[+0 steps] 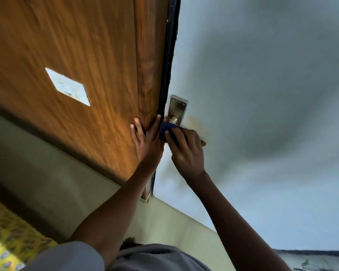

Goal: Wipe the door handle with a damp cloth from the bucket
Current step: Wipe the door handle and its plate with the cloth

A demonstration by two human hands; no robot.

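1. A person's right hand closes over a blue cloth wrapped on the lever of a metal door handle, fingers curled down around both; only the lever's far tip shows past the knuckles.

2. The left hand lies flat and spread, holding nothing, its palm on the edge of the wooden door where the dark edge strip runs, just beside the handle.

3. The handle sits on a steel backplate screwed to the pale grey-blue face, near the centre of the view; a brownish stain marks the paint beside it.

4. The lever's long axis runs from its round hub next to the door edge out and down to the right, away from that edge, while the plate's long axis follows the edge.

5. The cloth looks soft and limp, likely wet enough to slip on smooth metal, so it is best bunched in the palm and pinched around the lever. The handle itself is rigid and fixed, though the lever would probably turn under a hard press.

6. No bucket is in sight. A patterned yellow fabric shows at lower left.
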